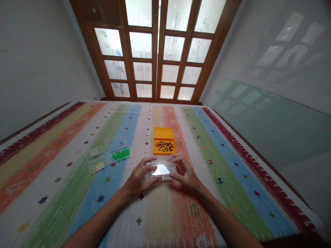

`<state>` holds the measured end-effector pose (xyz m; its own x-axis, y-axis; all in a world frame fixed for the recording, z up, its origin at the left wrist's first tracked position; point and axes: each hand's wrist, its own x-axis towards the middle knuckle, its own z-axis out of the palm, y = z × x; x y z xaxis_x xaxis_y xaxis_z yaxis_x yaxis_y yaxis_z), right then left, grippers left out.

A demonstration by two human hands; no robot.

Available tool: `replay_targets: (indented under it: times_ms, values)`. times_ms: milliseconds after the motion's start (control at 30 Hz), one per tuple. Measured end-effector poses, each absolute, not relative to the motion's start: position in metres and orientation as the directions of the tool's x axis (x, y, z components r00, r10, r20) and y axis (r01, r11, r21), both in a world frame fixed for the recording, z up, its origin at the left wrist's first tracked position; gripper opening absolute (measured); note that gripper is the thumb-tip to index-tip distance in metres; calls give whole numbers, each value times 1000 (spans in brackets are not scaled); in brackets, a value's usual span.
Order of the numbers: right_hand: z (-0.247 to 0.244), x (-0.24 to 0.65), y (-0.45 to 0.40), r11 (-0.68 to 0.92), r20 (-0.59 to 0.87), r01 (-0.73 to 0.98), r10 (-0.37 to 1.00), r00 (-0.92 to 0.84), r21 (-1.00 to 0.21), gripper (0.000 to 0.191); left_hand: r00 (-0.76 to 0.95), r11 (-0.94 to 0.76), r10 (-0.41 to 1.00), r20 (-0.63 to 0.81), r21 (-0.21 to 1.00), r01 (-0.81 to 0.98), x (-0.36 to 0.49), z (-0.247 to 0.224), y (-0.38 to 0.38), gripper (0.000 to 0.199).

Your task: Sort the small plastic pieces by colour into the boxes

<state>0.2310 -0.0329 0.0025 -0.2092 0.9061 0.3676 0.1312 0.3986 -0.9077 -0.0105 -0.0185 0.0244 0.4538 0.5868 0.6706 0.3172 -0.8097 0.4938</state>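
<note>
A clear plastic box (pixel 163 169) lies between my hands, its top bright with reflected light. My left hand (pixel 141 175) grips its left side, fingers at the far edge and thumb at the near one. On the right side, my right hand (pixel 186 173) holds it in the same way. The glare hides what, if anything, is inside. Just beyond stands an opened orange case (pixel 163 133) with several small dark brown pieces (pixel 165 147) in its near half.
Left of my hands, an opened clear box holds green pieces (pixel 121 154). Beside it another opened clear box (pixel 95 155) contains yellow and white bits. A striped cloth (pixel 108 213) covers the table, with walls at both sides and a glazed wooden door (pixel 157 65) beyond.
</note>
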Motion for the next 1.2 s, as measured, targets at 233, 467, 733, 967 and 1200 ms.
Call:
replay_targets:
  times_ms: [233,467,733,967,1200]
  values:
    - [8,226,-36,388,358,153,914,-193,-909,47,441,-815,580,685,480,326,-10,24,-20,23]
    - [22,210,-47,231,227,18,965,-135,-973,63,386,-846,531,754,444,296,-7,25,-21,28]
    - [22,209,-49,189,182,40,973,-142,-981,63,428,-852,523,737,442,279,-8,23,-20,28]
    - [25,209,-48,135,141,-49,973,-180,-990,61,452,-866,500,739,422,268,-8,21,-18,27]
    - [28,204,-48,99,119,-124,979,-164,-987,60,451,-873,487,748,412,261,-8,17,-18,29]
